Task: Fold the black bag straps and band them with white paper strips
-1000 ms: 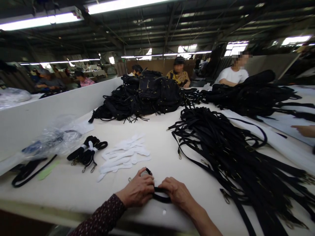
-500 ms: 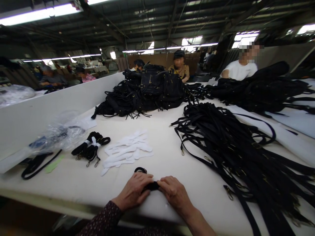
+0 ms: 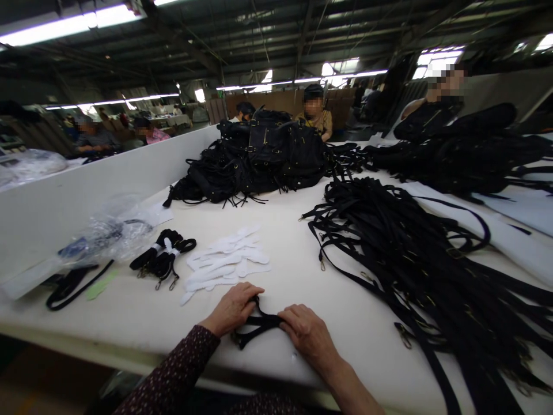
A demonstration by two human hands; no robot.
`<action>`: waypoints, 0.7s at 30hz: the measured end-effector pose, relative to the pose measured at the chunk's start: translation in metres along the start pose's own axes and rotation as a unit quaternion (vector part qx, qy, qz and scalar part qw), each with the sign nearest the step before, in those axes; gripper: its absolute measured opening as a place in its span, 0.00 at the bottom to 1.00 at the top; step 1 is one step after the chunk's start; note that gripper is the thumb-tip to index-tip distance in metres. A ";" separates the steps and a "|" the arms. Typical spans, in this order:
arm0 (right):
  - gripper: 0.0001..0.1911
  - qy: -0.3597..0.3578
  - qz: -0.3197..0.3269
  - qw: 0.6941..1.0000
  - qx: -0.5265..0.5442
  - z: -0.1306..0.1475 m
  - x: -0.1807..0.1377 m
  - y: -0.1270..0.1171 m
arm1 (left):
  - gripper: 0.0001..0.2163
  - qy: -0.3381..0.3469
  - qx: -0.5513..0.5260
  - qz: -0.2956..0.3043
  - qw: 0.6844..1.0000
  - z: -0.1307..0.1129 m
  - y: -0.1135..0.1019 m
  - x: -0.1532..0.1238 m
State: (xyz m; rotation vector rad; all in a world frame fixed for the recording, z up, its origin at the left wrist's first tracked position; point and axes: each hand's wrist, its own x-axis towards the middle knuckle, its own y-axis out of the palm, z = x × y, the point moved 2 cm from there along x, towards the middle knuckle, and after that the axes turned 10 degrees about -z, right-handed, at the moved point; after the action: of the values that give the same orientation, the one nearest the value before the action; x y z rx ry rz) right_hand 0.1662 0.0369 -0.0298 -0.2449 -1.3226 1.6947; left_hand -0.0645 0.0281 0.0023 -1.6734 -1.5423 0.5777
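A folded black strap (image 3: 261,328) lies between my two hands near the front of the white table. My left hand (image 3: 235,308) is closed on its upper left part, where a loop bends up by the fingertips. My right hand (image 3: 306,331) pinches the gathered strap at its right end. Just beyond my left hand is a loose stack of white paper strips (image 3: 228,259). To the left of those rest bundled black straps (image 3: 162,256) with white bands round them and metal clasps.
A long heap of black straps with clasps (image 3: 401,253) covers the right side. Black bags (image 3: 276,144) are piled at the back. Clear plastic bags (image 3: 112,230) and a green slip (image 3: 101,285) lie left, beside a white partition (image 3: 78,196). Several people sit beyond.
My left hand has moved up and left, away from my right hand, and the strap now shows spread between them. At the back right, a person now has a black bag raised in front.
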 end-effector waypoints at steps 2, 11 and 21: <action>0.06 0.011 -0.002 1.000 -0.013 0.002 0.000 0.001 | 0.16 -0.029 -0.021 -0.004 0.999 -0.002 -0.006 -0.006; 0.08 -0.008 -0.025 1.000 -0.001 0.002 -0.002 0.003 | 0.41 -0.047 0.091 -0.032 0.994 -0.011 0.023 -0.066; 0.14 -0.032 0.029 0.995 0.089 0.007 0.001 -0.011 | 0.34 -0.020 -0.013 -0.025 0.999 0.008 0.011 -0.059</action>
State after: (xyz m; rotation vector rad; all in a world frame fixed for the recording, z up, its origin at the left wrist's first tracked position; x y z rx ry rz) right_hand 0.1672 0.0325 -0.0178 -0.1271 -1.2111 1.8699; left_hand -0.0738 -0.0267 -0.0210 -1.6471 -1.6221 0.5697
